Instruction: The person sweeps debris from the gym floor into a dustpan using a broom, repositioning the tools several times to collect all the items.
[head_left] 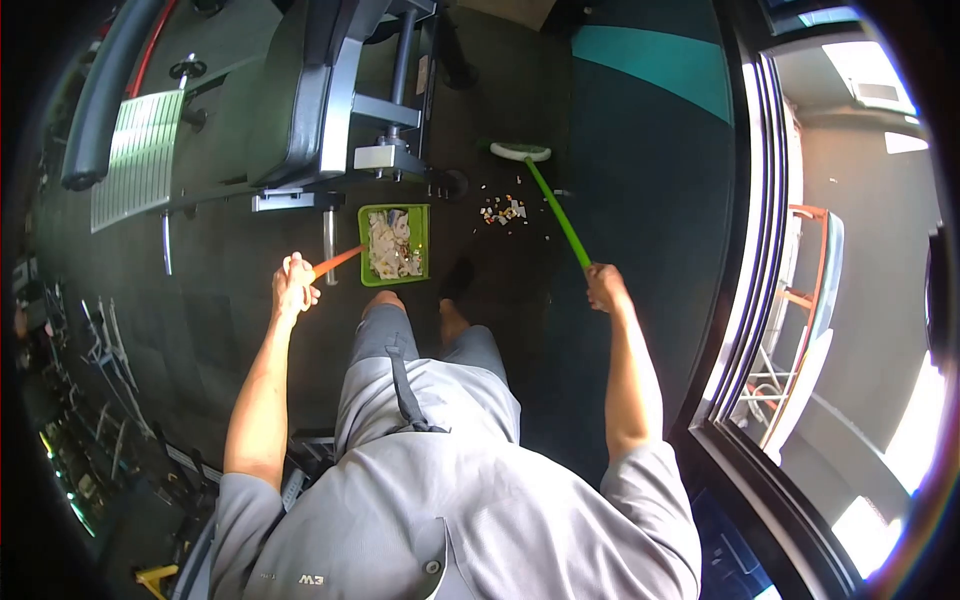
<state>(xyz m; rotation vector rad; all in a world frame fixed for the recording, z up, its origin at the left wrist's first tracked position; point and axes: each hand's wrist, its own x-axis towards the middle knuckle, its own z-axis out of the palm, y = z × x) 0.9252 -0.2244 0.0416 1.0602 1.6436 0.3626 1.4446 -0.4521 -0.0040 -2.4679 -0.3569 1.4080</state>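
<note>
My left hand is closed around the orange handle of a green dustpan. Paper scraps and crumpled litter lie in the pan, which is low at the floor in front of my legs. In my right hand is the green stick of a broom, fingers wrapped round it. The broom's white-edged head is at the floor farther ahead. Between the broom head and my feet, to the right of the pan, small white and yellowish scraps are scattered on the dark floor.
A gym machine with a padded seat and metal frame stands ahead on the left, close to the dustpan. A ribbed metal footplate is farther left. Along the right runs a dark-framed window. A teal stripe crosses the floor ahead.
</note>
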